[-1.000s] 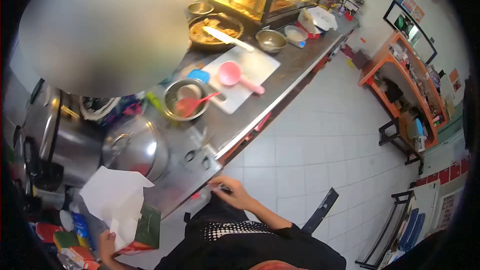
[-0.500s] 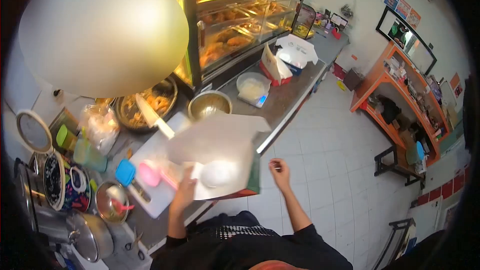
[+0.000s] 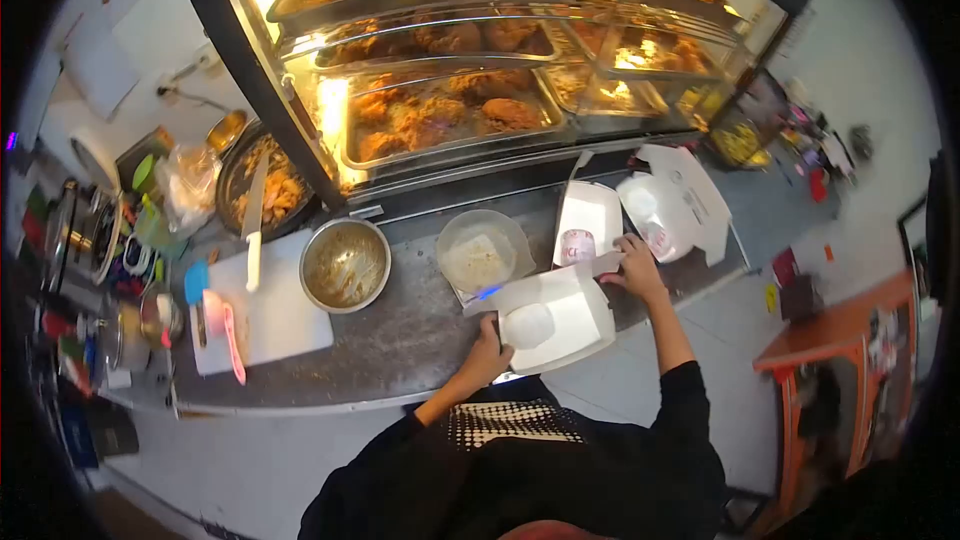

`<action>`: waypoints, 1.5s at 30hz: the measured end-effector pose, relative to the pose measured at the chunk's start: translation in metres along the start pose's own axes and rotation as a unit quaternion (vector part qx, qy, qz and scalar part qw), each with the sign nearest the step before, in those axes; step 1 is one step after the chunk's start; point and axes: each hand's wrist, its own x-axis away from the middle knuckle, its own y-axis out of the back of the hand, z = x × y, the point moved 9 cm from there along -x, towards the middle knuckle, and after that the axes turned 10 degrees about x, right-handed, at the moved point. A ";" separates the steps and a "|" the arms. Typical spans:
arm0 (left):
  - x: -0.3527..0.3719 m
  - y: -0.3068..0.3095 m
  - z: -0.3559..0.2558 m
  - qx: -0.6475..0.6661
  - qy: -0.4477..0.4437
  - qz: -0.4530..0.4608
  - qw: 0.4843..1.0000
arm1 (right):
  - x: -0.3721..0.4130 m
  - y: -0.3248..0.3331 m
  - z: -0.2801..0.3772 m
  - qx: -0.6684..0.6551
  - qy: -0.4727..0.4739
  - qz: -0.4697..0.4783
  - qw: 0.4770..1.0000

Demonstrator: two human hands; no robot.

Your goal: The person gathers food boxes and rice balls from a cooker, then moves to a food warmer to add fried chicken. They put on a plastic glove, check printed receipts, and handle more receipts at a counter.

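Note:
An open white box (image 3: 580,325) with a round white item (image 3: 529,325) inside is at the counter's front edge. My left hand (image 3: 487,352) grips its left side with closed fingers. At the box's raised flap on the far right is my right hand (image 3: 636,268), fingers bent around the flap's end. Behind it stand a narrow open box (image 3: 588,212) with a printed cup in it and a wider open box (image 3: 705,202) holding white packets. A clear bowl (image 3: 480,252) sits on a scale to the left of the boxes.
A lit glass cabinet (image 3: 450,168) with trays of fried food stands behind the counter. To the left are a metal bowl (image 3: 346,265), a white cutting board (image 3: 290,325) with a knife (image 3: 254,255) and pink tongs (image 3: 234,345), and a black pan (image 3: 232,180) of food.
The view has swung toward the cabinet. The box in my left hand has come beside the other open boxes, and my right hand, free before, has come onto its flap.

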 end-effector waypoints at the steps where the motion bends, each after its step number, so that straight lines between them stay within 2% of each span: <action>1: -0.013 -0.007 0.001 0.016 -0.026 -0.025 0.999 | -0.004 -0.015 -0.012 -0.012 0.034 0.025 0.999; 4: -0.038 -0.027 0.006 -0.066 0.000 -0.002 0.998 | -0.016 -0.039 -0.043 -0.043 0.149 0.087 0.984; 7: -0.047 -0.047 -0.018 0.023 0.162 0.101 0.981 | -0.029 -0.034 -0.053 -0.109 0.177 0.054 0.977; 8: -0.063 -0.056 0.002 0.066 0.142 0.076 0.985 | -0.026 -0.075 -0.074 -0.165 0.156 0.134 0.965; 10: -0.080 -0.061 0.027 0.170 0.140 0.055 0.974 | -0.041 -0.037 -0.062 -0.125 0.146 0.018 0.981; 11: -0.075 -0.064 0.018 0.258 0.185 0.054 0.947 | -0.044 -0.017 -0.063 -0.101 0.136 -0.039 0.985; 12: -0.068 -0.054 0.005 0.244 0.170 -0.004 0.955 | -0.044 -0.035 -0.065 -0.121 0.120 -0.001 0.985; 13: -0.064 -0.044 0.019 0.217 0.153 -0.057 0.962 | -0.044 -0.044 -0.056 -0.068 0.162 0.003 0.984; 14: -0.060 -0.033 0.032 0.186 0.138 -0.110 0.967 | -0.043 -0.056 -0.054 -0.132 0.162 0.040 0.977; 15: -0.054 -0.023 0.045 0.154 0.125 -0.162 0.967 | -0.045 -0.064 -0.044 -0.105 0.148 0.097 0.979; 16: -0.039 -0.007 0.021 0.179 0.046 -0.218 0.958 | -0.044 -0.084 -0.037 -0.140 0.114 0.141 0.973; 17: -0.039 0.007 0.030 0.139 -0.006 -0.217 0.966 | -0.047 -0.064 -0.023 -0.157 0.120 0.097 0.975; 18: -0.031 0.023 0.086 0.107 0.104 -0.265 0.953 | -0.041 -0.066 -0.017 -0.240 0.095 0.083 0.963; 19: -0.023 0.033 0.059 0.141 0.063 -0.255 0.955 | -0.043 -0.036 -0.006 -0.315 0.076 0.116 0.939; 20: -0.018 0.048 0.059 0.077 0.043 -0.277 0.957 | -0.039 -0.027 -0.011 -0.280 0.038 0.073 0.957; 21: -0.006 0.053 0.029 0.080 0.064 -0.309 0.945 | -0.033 -0.017 -0.017 -0.244 0.002 0.029 0.969; 22: 0.000 0.062 0.022 0.055 0.014 -0.353 0.934 | -0.028 0.005 -0.026 -0.101 -0.048 -0.008 0.994; 25: 0.015 0.075 0.008 -0.037 0.069 -0.439 0.895 | 0.026 -0.030 -0.086 -0.049 -0.249 0.000 0.967; 26: 0.020 0.073 -0.004 -0.016 0.060 -0.448 0.892 | 0.046 -0.036 -0.094 -0.049 -0.224 0.003 0.973; 29: 0.044 0.080 0.022 0.015 -0.054 -0.543 0.838 | 0.087 -0.035 -0.113 -0.066 -0.135 -0.002 0.989; 32: 0.082 0.043 -0.028 0.049 -0.163 -0.668 0.724 | 0.094 -0.018 -0.139 -0.087 -0.043 -0.016 0.995; 33: 0.069 0.020 -0.057 0.027 -0.204 -0.640 0.740 | 0.097 -0.010 -0.145 -0.096 -0.011 -0.018 0.995; 35: 0.020 -0.037 -0.124 -0.017 -0.282 -0.582 0.763 | 0.086 0.028 -0.173 -0.105 -0.045 -0.061 0.992; 36: -0.028 -0.066 -0.130 0.026 -0.241 -0.486 0.840 | 0.086 0.040 -0.186 -0.111 -0.063 -0.081 0.988; 37: -0.071 -0.105 -0.180 0.020 -0.193 -0.335 0.922 | 0.097 0.030 -0.213 -0.191 -0.142 -0.118 0.964; 38: -0.104 -0.142 -0.206 -0.048 -0.220 -0.248 0.942 | 0.114 0.004 -0.242 -0.268 -0.221 -0.153 0.925; 39: -0.137 -0.183 -0.217 -0.039 -0.243 -0.163 0.956 | 0.132 -0.019 -0.267 -0.340 -0.299 -0.188 0.871; 40: -0.165 -0.220 -0.223 -0.007 -0.259 -0.092 0.962 | 0.139 -0.053 -0.273 -0.480 -0.318 -0.089 0.813; 41: -0.197 -0.258 -0.214 0.057 -0.247 -0.019 0.967 | 0.138 -0.067 -0.270 -0.532 -0.273 -0.058 0.799; 42: -0.224 -0.294 -0.204 0.014 -0.187 0.046 0.981 | 0.137 -0.067 -0.266 -0.453 -0.214 -0.039 0.865; 43: -0.238 -0.318 -0.198 -0.056 -0.211 0.020 0.976 | 0.135 -0.067 -0.256 -0.368 -0.150 -0.019 0.917; 45: -0.260 -0.357 -0.186 -0.196 -0.256 -0.032 0.946 | 0.127 -0.063 -0.250 -0.351 -0.185 -0.018 0.918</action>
